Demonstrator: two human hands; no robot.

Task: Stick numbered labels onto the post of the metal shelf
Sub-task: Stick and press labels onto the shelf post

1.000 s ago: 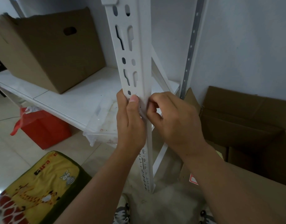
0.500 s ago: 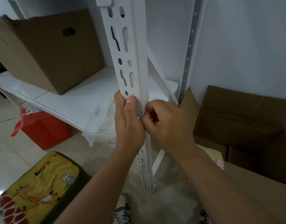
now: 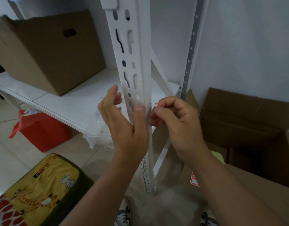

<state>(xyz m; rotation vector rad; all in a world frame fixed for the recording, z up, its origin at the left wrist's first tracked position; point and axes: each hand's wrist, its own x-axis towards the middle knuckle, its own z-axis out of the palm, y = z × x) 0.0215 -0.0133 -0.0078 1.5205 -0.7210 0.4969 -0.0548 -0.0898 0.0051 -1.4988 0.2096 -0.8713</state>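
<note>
Head view, nearest first: at the bottom edge a pair of sneakers (image 3: 124, 216) stands on the tiled floor, and to the left lies a yellow cushion (image 3: 37, 190) printed with cartoon animals. Both forearms reach up to the white slotted post (image 3: 137, 66) of the metal shelf. The left hand (image 3: 124, 128) lies against the post's front face, thumb pressed flat on it just below a slot, the other fingers loose and spread on the far left side, gripping nothing. The right hand (image 3: 174, 121) is curled just beside the post's right edge, thumb and forefinger pinching a small white label (image 3: 156, 104) with a trace of red; its number cannot be read. The label looks close to the edge, and whether it already touches the metal cannot be told.

The step in hand seems to be setting this label on the post. To do it well, I would keep the left thumb bracing the post as a guide, bring the label square to the edge on bare metal between the slots, tack one side down, then smooth outward so it does not crease or bridge a hole.

Beyond, a clear plastic tray (image 3: 98, 128) juts from the shelf board (image 3: 67, 101), a red bag (image 3: 41, 128) sits below, a cardboard box (image 3: 50, 51) stands on the board, and open cartons (image 3: 248, 128) with a red-bordered sticker sheet (image 3: 195, 181) lie right
</note>
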